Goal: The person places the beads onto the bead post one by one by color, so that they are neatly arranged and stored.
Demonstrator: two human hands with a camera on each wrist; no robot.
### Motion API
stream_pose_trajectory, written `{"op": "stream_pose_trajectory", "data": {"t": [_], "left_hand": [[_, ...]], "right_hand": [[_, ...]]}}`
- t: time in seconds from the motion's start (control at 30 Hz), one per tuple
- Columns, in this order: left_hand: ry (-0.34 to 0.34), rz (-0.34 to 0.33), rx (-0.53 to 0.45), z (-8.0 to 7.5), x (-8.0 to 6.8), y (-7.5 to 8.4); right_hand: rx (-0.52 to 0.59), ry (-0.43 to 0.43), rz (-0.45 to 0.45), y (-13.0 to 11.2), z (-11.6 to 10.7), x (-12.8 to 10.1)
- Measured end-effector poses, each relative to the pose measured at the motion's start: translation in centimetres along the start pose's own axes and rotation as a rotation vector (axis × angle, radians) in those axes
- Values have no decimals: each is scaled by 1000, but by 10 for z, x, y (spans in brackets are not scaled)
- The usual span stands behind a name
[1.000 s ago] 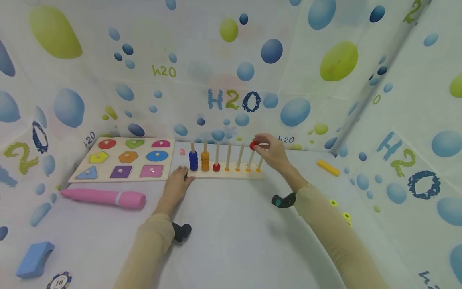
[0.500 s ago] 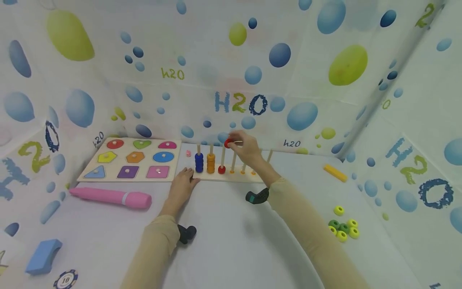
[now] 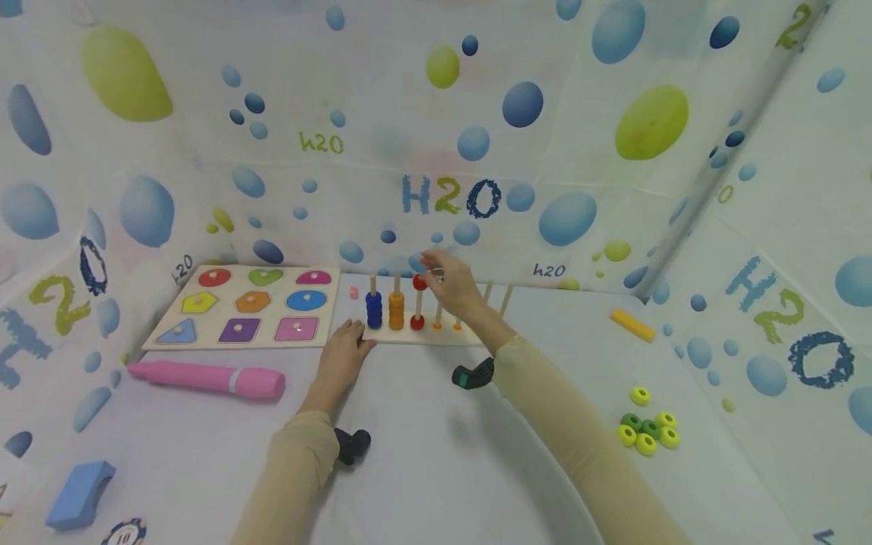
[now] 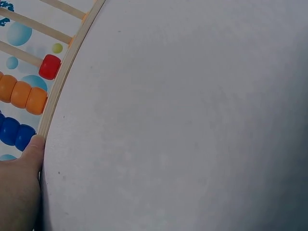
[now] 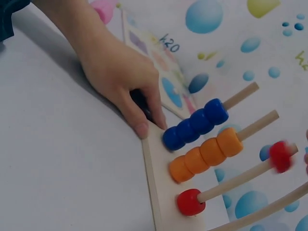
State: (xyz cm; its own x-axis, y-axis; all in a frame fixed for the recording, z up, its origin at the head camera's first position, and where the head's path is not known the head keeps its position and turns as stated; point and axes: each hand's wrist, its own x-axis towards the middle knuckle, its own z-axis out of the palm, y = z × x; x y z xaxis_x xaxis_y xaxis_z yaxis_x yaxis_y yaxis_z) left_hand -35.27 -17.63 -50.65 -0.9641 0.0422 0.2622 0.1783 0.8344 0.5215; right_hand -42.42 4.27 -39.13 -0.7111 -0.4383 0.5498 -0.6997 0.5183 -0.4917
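Note:
A wooden bead stacker (image 3: 409, 337) with upright pegs stands at the back of the table. Blue beads (image 3: 374, 310) fill much of its first peg and orange beads (image 3: 397, 311) the second. One red bead (image 5: 190, 202) sits at the bottom of the third. A second red bead (image 5: 280, 157), blurred, is threaded just below that peg's tip. My right hand (image 3: 455, 289) is beside this tip, its fingertips slightly apart from the bead in the right wrist view. My left hand (image 3: 339, 356) grips the base's left end, thumb (image 4: 32, 150) on the front edge.
Left of the stacker lies a shape puzzle board (image 3: 235, 344), with a pink marker-shaped toy (image 3: 204, 378) before it. A blue block (image 3: 80, 496) and a poker chip (image 3: 125, 532) lie front left. Yellow and green beads (image 3: 646, 443) and a yellow stick (image 3: 632, 325) are at right.
My right hand has carried the red bead left from the right-hand pegs to the third peg, where the bead has gone over the tip and been let go. My left hand stays put.

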Motion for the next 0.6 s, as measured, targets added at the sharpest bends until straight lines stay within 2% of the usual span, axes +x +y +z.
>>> {"op": "stream_pose_trajectory", "data": {"t": [0.17,0.33,0.47,0.6], "left_hand": [[-3,-1,2,3,0,0],[17,26,0,1,2,0],[10,23,7,1,3,-1],[4,24,7,4,3,-2]], "right_hand": [[41,70,-12,2,-5,-7],[97,152,-8,7,-18,-19],[165,179,32,13,-31,-31],[186,180,90,23,-45,-47]]}}
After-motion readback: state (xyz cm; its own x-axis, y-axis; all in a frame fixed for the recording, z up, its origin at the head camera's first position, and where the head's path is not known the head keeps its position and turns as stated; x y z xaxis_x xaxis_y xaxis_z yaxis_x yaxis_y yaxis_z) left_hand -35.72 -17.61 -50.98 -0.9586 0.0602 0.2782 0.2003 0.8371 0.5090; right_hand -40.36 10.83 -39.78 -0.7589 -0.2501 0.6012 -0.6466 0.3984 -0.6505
